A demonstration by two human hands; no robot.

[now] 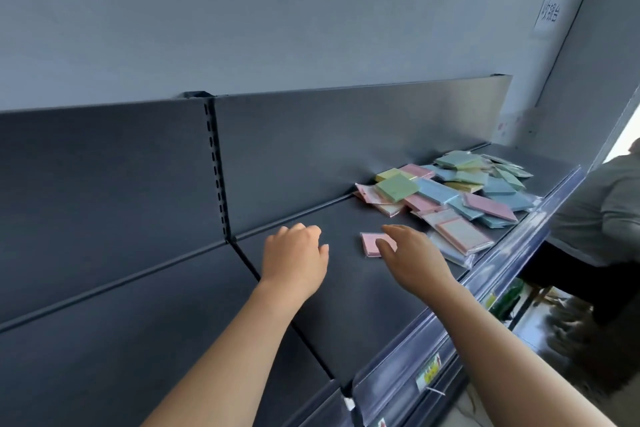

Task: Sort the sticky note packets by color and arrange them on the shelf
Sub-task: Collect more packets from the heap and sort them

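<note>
A mixed heap of sticky note packets (460,191) in pink, blue, green and yellow lies at the right end of the dark grey shelf (339,288). One pink packet (370,244) lies flat and apart, left of the heap. My right hand (412,256) reaches over it, and its fingertips touch the packet's right side. My left hand (294,256) hovers over bare shelf to the left, fingers loosely curled and holding nothing.
The shelf's back panel (311,149) rises behind, with a slotted upright (216,166) at the joint between two shelf sections. A clear price rail (467,315) runs along the front edge. Another person (602,211) stands at the right beyond the shelf end.
</note>
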